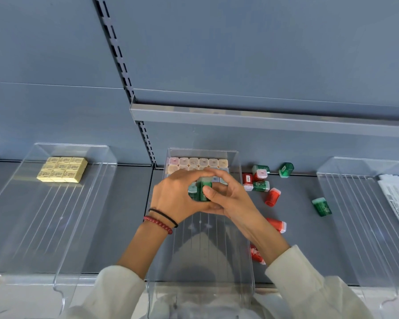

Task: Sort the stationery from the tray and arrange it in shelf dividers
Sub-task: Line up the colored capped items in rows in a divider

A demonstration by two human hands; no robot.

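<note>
Head view: loose red and green sharpeners (273,197) beside clear divider (247,226).

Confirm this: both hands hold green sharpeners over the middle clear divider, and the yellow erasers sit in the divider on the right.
Wrong side. The head view shows the yellow erasers in the left divider. The rest stands: left hand and right hand hold green sharpeners over the middle divider.
</note>
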